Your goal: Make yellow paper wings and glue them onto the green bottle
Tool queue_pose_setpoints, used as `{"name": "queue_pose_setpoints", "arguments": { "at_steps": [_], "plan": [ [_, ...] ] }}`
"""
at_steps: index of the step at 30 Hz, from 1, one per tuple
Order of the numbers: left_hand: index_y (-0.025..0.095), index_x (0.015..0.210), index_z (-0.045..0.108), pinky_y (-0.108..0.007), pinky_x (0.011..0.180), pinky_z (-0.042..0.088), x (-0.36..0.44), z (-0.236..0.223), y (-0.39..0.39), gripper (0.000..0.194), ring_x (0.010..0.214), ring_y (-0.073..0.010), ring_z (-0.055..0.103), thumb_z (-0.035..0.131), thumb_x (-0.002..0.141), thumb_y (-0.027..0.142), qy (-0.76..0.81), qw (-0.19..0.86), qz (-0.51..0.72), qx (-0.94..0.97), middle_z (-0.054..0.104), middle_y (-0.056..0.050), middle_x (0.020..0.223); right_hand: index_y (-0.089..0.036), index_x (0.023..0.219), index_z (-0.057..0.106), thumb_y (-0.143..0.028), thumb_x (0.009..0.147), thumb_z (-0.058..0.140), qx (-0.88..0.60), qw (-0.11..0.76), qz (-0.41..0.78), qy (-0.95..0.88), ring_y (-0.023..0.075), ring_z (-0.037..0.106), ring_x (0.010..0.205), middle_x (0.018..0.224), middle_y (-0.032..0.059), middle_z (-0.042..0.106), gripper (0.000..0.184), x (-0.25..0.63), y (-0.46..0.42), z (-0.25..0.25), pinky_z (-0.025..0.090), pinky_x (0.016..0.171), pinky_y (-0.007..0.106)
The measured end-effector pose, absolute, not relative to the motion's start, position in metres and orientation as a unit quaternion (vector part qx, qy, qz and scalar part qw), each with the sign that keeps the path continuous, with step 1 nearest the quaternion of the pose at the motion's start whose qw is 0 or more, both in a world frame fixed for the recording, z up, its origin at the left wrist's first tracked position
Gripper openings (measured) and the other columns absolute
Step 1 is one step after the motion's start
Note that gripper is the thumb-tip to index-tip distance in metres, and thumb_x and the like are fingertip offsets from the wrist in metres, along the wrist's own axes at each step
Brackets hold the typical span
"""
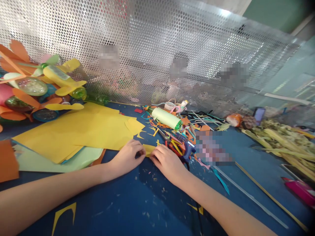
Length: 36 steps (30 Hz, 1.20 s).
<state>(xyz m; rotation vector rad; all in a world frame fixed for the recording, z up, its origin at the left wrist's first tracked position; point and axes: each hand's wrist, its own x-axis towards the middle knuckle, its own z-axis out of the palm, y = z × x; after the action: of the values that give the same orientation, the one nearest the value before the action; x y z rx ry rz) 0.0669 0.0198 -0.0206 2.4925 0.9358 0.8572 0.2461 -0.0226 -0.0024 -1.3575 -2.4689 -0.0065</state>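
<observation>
Two hands of the person, the left (126,157) and the right (169,163), pinch a small yellow paper piece (148,149) at its opposite ends, fingertips together on it, close above the blue table (118,206). Yellow paper sheets (73,131) lie toward the left. Near the right hand is a blue glue gun (189,150), and farther back lies a paper-wrapped green bottle (166,118).

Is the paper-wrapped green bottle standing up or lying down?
Lying down: the paper-wrapped green bottle is on its side, stretched out among paper scraps.
</observation>
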Motion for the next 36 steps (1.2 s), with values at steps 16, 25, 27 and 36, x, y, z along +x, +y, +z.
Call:
{"name": "queue_pose_setpoints", "arguments": {
  "at_steps": [16, 25, 27, 36],
  "plan": [
    [0.017, 0.075, 0.054, -0.036, 0.079, 0.044, 0.0673, -0.0258, 0.0161, 0.006, 0.084, -0.0187, 0.046, 0.05, 0.078, 0.014, 0.368, 0.148, 0.314, 0.863, 0.047, -0.004, 0.083, -0.019, 0.077, 0.054, -0.015, 0.084, 0.048, -0.515, 0.197, 0.004, -0.834, 0.0188, 0.052, 0.084, 0.083, 0.0051, 0.052, 0.01, 0.2465, -0.021, -0.0092, 0.046, 0.077, 0.034],
    [0.017, 0.077, 0.053, -0.037, 0.082, 0.042, 0.0674, -0.0231, 0.0165, 0.005, 0.086, -0.0191, 0.045, 0.05, 0.078, 0.013, 0.372, 0.145, 0.309, 0.863, 0.047, -0.005, 0.087, -0.018, 0.076, 0.053, -0.019, 0.085, 0.048, -0.53, 0.191, 0.002, -0.826, 0.0199, 0.051, 0.085, 0.084, 0.0062, 0.051, 0.01, 0.2456, -0.0216, -0.0108, 0.047, 0.077, 0.036],
    [0.018, 0.081, 0.056, -0.037, 0.083, 0.041, 0.0669, -0.0218, 0.0177, 0.009, 0.089, -0.0192, 0.045, 0.051, 0.078, 0.012, 0.361, 0.154, 0.306, 0.867, 0.048, -0.004, 0.091, -0.018, 0.076, 0.054, -0.018, 0.085, 0.048, -0.53, 0.192, 0.004, -0.826, 0.0199, 0.051, 0.084, 0.084, 0.0062, 0.05, 0.01, 0.2454, -0.0214, -0.0107, 0.047, 0.077, 0.036],
    [0.02, 0.077, 0.064, -0.033, 0.083, 0.04, 0.0675, -0.018, 0.0209, 0.015, 0.083, -0.0173, 0.049, 0.054, 0.078, 0.009, 0.306, 0.153, 0.298, 0.891, 0.06, -0.001, 0.077, -0.018, 0.075, 0.053, -0.016, 0.083, 0.05, -0.532, 0.195, 0.012, -0.824, 0.0189, 0.052, 0.083, 0.082, 0.0053, 0.051, 0.009, 0.2457, -0.0207, -0.0086, 0.046, 0.076, 0.034]
  ]
}}
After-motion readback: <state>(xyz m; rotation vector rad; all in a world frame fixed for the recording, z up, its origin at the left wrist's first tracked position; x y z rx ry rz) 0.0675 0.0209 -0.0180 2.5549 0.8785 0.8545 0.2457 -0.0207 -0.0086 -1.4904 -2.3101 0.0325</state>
